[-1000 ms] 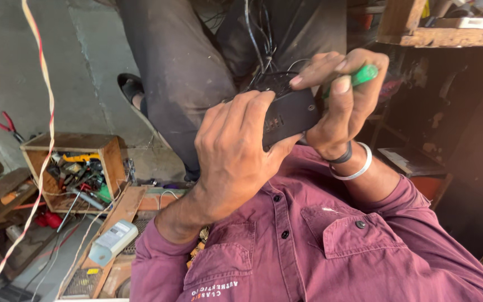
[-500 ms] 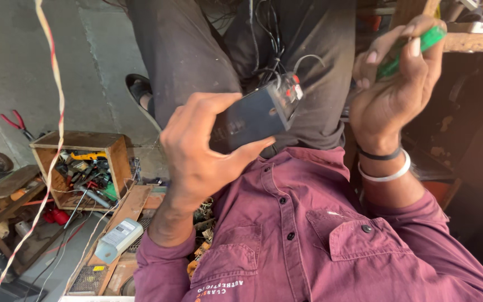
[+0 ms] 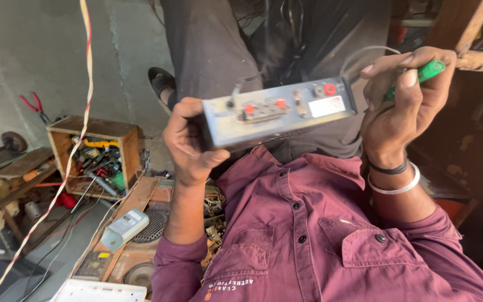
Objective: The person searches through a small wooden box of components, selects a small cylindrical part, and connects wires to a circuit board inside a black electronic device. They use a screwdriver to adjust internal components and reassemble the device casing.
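Note:
My left hand (image 3: 188,142) grips the left end of a long grey metal box (image 3: 275,114) and holds it up in front of my maroon shirt. The box's panel faces me, with red terminals, small switches and a white label. A thin wire loops from its top right. My right hand (image 3: 398,112) sits at the box's right end, closed around a green-handled screwdriver (image 3: 429,71), with its fingertips close to the box's corner. The screwdriver's tip is hidden behind my fingers.
A wooden crate of tools (image 3: 93,156) stands on the floor at left, with red-handled pliers (image 3: 33,105) beyond it. A striped cord (image 3: 79,128) hangs across the left side. A small white and blue device (image 3: 124,228) lies on planks below. A wooden shelf (image 3: 476,39) juts in at top right.
The box has turned from end-on to lengthwise, so its panel now faces me. My right hand with the screwdriver has come down from the upper right to the box's right end.

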Tool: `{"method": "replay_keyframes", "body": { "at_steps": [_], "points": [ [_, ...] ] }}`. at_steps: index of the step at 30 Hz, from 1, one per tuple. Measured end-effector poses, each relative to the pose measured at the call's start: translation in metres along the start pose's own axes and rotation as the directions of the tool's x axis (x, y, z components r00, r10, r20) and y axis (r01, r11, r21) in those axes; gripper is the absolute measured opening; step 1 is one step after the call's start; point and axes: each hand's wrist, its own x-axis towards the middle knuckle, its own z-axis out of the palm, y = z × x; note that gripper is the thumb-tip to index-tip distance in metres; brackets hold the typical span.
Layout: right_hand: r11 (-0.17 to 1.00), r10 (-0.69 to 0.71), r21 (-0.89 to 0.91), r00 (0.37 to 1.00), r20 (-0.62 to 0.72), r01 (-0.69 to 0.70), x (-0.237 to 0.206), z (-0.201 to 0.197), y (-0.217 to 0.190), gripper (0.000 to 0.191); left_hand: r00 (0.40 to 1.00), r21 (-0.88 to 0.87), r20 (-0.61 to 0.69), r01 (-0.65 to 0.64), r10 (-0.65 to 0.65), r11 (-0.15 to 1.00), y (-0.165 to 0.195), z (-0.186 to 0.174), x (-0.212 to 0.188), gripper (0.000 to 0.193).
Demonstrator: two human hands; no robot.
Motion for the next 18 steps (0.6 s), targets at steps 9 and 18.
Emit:
{"method": "replay_keyframes", "body": {
  "at_steps": [9,18],
  "points": [
    [1.0,-0.008,-0.001,1.0,-0.027,0.008,0.003,-0.009,-0.004,0.01,0.999,-0.111,-0.029,0.042,-0.046,0.993,0.003,0.01,0.014,0.079],
    [0.958,0.209,0.182,0.973,0.097,-0.224,0.016,-0.007,-0.016,0.008,0.998,-0.152,-0.001,0.065,-0.066,0.986,0.003,0.023,0.017,0.078]
  ]
}}
